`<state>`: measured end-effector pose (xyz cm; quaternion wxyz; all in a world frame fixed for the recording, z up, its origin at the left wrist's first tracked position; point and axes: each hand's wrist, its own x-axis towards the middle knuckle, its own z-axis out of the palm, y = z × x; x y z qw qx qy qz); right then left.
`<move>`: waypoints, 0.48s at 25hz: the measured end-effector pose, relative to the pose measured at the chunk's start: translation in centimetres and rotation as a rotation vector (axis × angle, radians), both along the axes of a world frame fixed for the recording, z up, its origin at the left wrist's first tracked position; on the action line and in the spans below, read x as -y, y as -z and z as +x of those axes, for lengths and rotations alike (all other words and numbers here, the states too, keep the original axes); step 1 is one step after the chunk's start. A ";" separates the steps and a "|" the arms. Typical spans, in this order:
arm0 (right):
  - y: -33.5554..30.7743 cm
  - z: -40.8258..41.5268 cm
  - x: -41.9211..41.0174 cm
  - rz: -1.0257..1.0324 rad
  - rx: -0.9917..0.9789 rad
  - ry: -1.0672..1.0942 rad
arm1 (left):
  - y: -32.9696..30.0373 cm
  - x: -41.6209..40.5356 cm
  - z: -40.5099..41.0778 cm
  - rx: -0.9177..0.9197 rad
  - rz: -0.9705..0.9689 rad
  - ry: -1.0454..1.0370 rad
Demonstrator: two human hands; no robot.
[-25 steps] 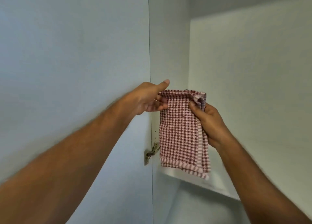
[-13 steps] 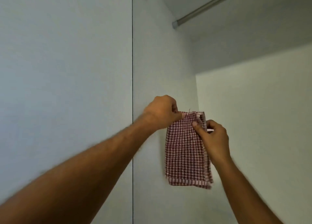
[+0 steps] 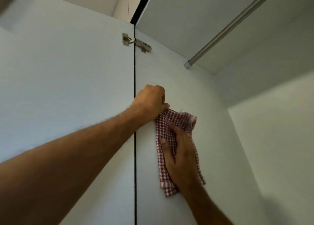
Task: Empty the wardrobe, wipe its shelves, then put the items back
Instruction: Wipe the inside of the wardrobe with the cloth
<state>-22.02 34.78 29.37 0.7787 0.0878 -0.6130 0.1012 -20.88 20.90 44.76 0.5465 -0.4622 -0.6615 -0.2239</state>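
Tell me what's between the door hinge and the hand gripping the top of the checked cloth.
Nothing: in the head view only bare white panel separates the hinge from the left hand holding the cloth.

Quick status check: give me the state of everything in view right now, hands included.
Checked cloth: folded, flat against the wardrobe side panel.
Left hand: pinches the cloth's top corner.
Right hand: spread flat, presses the cloth.
Door: open.
Hinge: extended.
Hanging rail: bare.

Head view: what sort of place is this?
Most likely the inside of an open wardrobe: a metal hanging rail under the top panel, a door hinge on the side panel, and both hands holding a checked cloth against it.
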 end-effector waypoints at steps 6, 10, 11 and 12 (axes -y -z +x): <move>-13.8 -0.4 -4.9 -0.105 0.046 0.084 | -1.4 3.1 -0.4 -0.332 0.209 -0.477; -22.5 -1.3 0.7 0.199 0.104 0.094 | -1.2 2.8 -2.0 -0.268 0.209 -0.383; -23.2 -1.5 1.9 0.310 0.124 0.095 | -1.0 2.9 -2.2 -0.258 0.229 -0.337; -24.3 -1.4 1.6 0.359 0.135 0.099 | -0.9 3.0 -2.5 -0.248 0.234 -0.316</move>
